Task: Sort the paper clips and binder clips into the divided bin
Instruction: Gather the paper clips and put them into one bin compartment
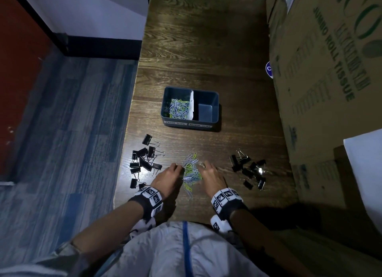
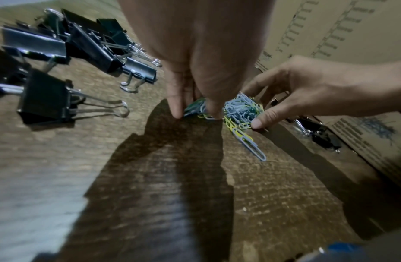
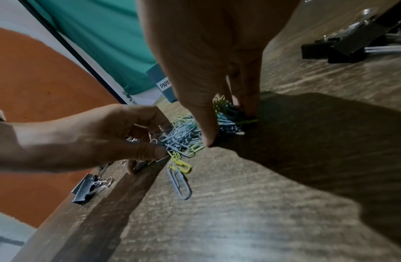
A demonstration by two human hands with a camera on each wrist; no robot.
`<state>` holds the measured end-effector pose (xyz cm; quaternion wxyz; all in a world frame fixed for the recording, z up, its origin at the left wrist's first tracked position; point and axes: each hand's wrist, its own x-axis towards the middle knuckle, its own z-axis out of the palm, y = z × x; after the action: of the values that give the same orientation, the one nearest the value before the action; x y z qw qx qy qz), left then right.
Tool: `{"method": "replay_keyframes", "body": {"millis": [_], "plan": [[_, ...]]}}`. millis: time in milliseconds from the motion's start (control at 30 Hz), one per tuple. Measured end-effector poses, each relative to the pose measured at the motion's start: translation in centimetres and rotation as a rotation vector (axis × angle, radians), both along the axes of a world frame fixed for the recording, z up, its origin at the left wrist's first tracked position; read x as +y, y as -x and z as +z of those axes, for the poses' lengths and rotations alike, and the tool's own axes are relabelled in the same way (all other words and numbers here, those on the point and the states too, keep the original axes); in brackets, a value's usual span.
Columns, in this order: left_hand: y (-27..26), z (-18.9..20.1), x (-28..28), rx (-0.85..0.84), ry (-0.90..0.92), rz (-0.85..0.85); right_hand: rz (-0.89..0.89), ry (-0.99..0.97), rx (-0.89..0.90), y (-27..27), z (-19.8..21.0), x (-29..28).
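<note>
A heap of blue, white and yellow-green paper clips [image 1: 191,173] lies on the dark wood table [image 1: 206,49], near its front edge. My left hand [image 1: 178,169] closes on the heap's left side, and its thumb and fingers [image 2: 177,111] pinch clips against the table. My right hand [image 1: 204,167] grips the right side, with clips [image 3: 181,138] between its thumb and fingers. The dark divided bin [image 1: 216,103] stands farther back. Its left compartment holds paper clips [image 1: 178,110] and its right compartment is bare. Black binder clips lie in a left group [image 1: 144,161] and a right group [image 1: 250,169].
Large cardboard boxes [image 1: 322,80] wall the table's right side, close to the right group of binder clips. The table's left edge [image 1: 132,103] drops to blue carpet. Labels run along the bin's front wall.
</note>
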<state>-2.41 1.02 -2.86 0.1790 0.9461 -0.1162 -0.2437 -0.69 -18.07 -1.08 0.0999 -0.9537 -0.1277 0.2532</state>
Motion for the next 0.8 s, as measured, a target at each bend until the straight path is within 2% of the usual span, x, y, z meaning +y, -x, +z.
{"method": "replay_keyframes", "body": {"millis": [167, 300, 500, 633, 800], "plan": [[-1.1, 1.0, 0.6, 0.007, 0.114, 0.028, -0.009, -0.08, 0.001, -0.9, 1.4, -0.9], [-1.6, 1.6, 0.7, -0.041, 0.169, 0.069, -0.001, -0.065, 0.068, -1.6, 3.1, -1.6], [-2.9, 2.7, 1.2, -0.105, 0.236, 0.095, -0.092, -0.048, 0.131, -2.2, 4.3, -2.3], [-5.1, 5.8, 1.5, -0.177, 0.357, 0.132, -0.149, -0.057, 0.126, -2.4, 4.0, -2.3], [-11.4, 9.9, 2.3, -0.322, 0.417, 0.228, -0.243, -0.129, 0.167, -4.7, 5.4, -1.1]]}}
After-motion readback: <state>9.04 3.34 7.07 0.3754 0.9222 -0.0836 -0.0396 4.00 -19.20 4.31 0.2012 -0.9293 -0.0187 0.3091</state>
